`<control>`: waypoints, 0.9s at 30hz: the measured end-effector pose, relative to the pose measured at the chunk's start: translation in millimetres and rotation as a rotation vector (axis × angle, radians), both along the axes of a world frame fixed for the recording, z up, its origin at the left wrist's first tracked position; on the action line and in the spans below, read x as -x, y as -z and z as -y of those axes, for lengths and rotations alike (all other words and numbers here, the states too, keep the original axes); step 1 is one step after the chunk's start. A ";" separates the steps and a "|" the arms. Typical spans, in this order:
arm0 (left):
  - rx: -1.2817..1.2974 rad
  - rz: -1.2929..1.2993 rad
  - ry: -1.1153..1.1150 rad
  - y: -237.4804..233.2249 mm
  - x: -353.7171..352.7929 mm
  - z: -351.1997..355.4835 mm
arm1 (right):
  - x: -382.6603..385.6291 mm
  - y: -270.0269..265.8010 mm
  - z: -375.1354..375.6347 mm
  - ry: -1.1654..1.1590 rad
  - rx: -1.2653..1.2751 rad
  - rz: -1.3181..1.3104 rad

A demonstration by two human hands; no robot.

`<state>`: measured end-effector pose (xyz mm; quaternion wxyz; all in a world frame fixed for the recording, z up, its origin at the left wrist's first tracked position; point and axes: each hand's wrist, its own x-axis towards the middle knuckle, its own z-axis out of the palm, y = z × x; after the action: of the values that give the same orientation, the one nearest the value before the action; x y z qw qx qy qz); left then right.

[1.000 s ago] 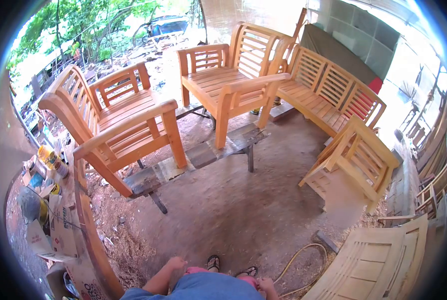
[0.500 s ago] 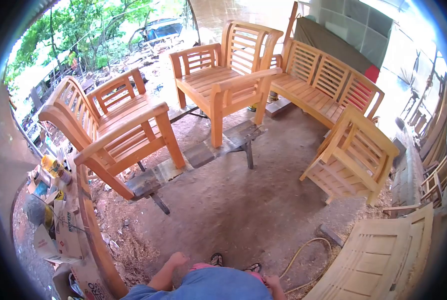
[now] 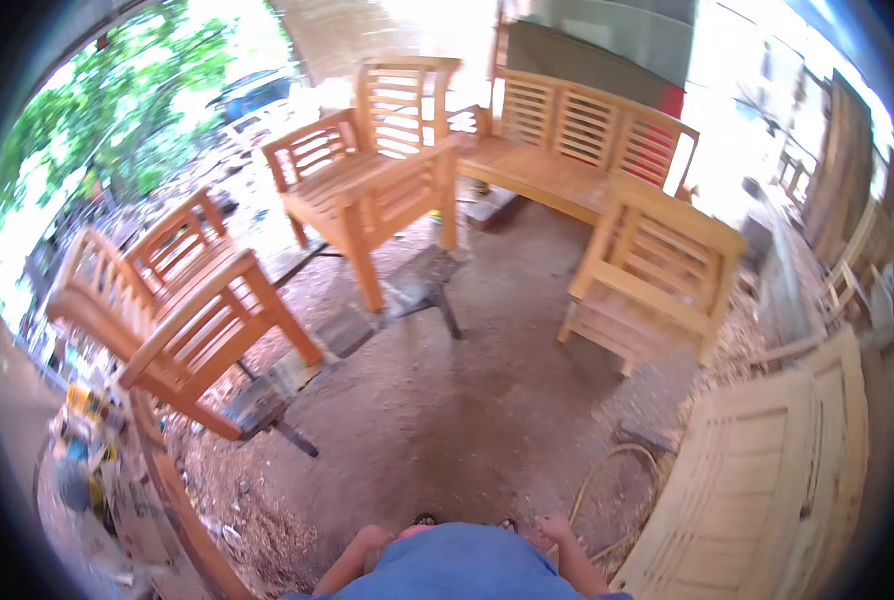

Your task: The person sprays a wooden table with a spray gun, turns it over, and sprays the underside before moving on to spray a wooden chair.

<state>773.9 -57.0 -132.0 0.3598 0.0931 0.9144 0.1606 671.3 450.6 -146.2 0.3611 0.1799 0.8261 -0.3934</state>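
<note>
My left hand [image 3: 372, 538] hangs low beside my blue shirt [image 3: 457, 562], touching no furniture. On the other side of the shirt, my right hand [image 3: 555, 528] is held near a yellowish hose [image 3: 579, 492] that lies beyond it on the ground. Both hands are small and smeared, so their fingers cannot be made out; nothing plainly shows in either. Ahead on the right, a tilted wooden armchair [image 3: 657, 270] rests on the floor. Two more armchairs, one at left [image 3: 182, 320] and one at centre [image 3: 367, 190], stand on a low plank bench [image 3: 347, 330].
A long slatted wooden bench [image 3: 557, 165] stands at the back. Pale wooden panels [image 3: 747, 470] lean at the lower right. Cans and cardboard [image 3: 92, 480] line the left side behind a wooden edge [image 3: 182, 500]. Wood shavings [image 3: 257, 530] cover the ground near my feet.
My view has swung to the right, so the furniture sits further left in it. My right hand has come up and forward from beside the shirt. The furniture itself has not moved.
</note>
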 end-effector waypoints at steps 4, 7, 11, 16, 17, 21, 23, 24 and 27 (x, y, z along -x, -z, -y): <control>0.001 0.094 -0.159 -53.3 30.7 -39.1 | -16.1 61.8 -45.8 -0.063 -0.081 -0.204; 0.026 0.061 -0.187 -46.8 59.6 -58.6 | -23.6 46.0 -67.1 0.036 -0.093 -0.216; 0.045 0.095 -0.252 -19.7 102.4 -83.2 | -47.8 17.1 -95.5 0.249 -0.074 -0.030; -0.033 0.065 -0.255 -20.1 142.7 -132.1 | -79.0 8.4 -137.3 0.290 -0.151 0.013; -0.033 0.035 -0.270 -19.1 145.9 -144.8 | -88.6 3.3 -143.5 0.306 -0.165 0.020; -0.030 0.002 -0.375 -27.1 164.8 -177.8 | -127.5 26.4 -161.3 0.132 -0.401 -0.196; -0.035 0.040 -0.336 -27.3 177.4 -183.0 | -137.7 30.1 -159.5 0.272 -0.276 0.092; -0.038 0.059 -0.317 -27.2 184.5 -184.8 | -141.4 31.9 -157.3 0.340 -0.211 0.236; 0.022 0.142 -0.082 -44.1 206.7 -190.6 | -148.6 59.0 -147.1 0.411 -0.149 0.262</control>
<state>567.2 133.6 -87.9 0.4179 0.0399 0.8913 0.1714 819.8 597.6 -205.3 0.3634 0.4195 0.7451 -0.3698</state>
